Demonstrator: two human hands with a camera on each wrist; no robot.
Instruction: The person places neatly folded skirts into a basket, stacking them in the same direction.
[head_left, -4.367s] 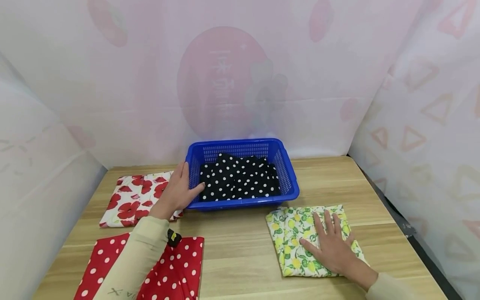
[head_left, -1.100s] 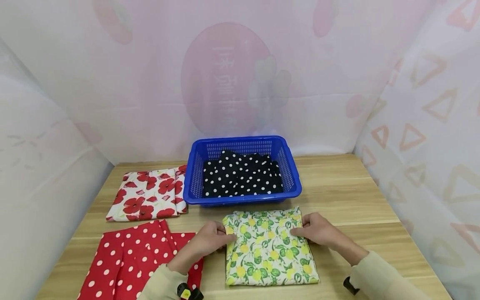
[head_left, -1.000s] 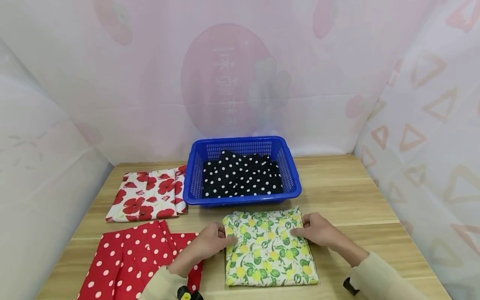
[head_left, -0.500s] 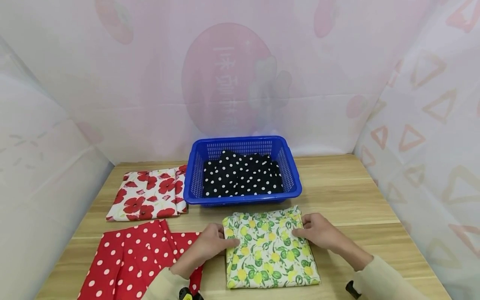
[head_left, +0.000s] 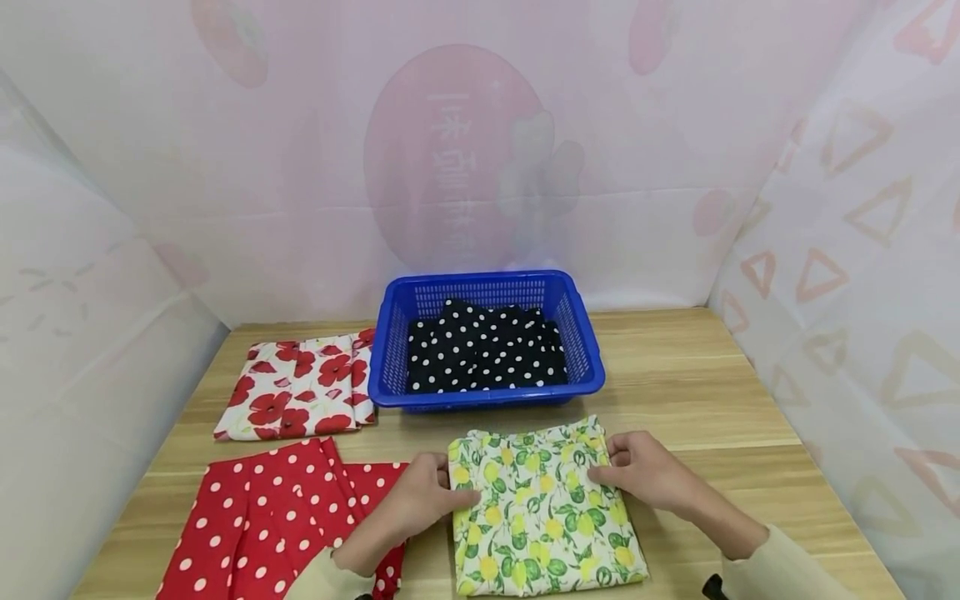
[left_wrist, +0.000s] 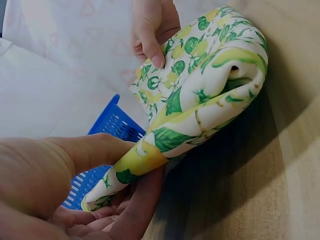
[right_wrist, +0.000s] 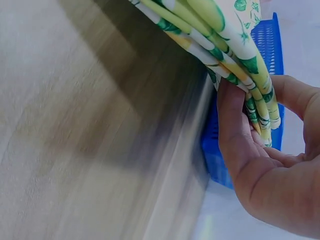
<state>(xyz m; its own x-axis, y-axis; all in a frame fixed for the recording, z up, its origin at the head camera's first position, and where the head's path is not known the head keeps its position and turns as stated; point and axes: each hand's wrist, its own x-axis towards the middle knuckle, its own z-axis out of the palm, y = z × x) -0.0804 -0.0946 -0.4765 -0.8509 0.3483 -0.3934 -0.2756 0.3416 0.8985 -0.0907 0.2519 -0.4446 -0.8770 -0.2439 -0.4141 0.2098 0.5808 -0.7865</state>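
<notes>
A folded white cloth with yellow lemons and green leaves (head_left: 543, 517) is held between both hands in front of the basket. My left hand (head_left: 420, 497) pinches its left edge, thumb on top and fingers beneath. On the opposite edge, my right hand (head_left: 654, 473) grips the same way. The left wrist view shows the folded layers (left_wrist: 215, 107) curving in a loop, with a shadow on the table below. From the right wrist, several stacked layers (right_wrist: 240, 65) show between thumb and fingers, raised off the wood.
Behind the lemon cloth stands a blue plastic basket (head_left: 487, 400) containing a black cloth with white dots (head_left: 483, 350). To its left lies a folded poppy-print cloth (head_left: 300, 392). A red cloth with white dots (head_left: 262, 525) lies at the front left, partly behind my left arm.
Left hand came from the basket's side to the lemon cloth; the right hand went from lying flat to gripping. The cloth shifted left to the middle, and its near edge has just come closer.
</notes>
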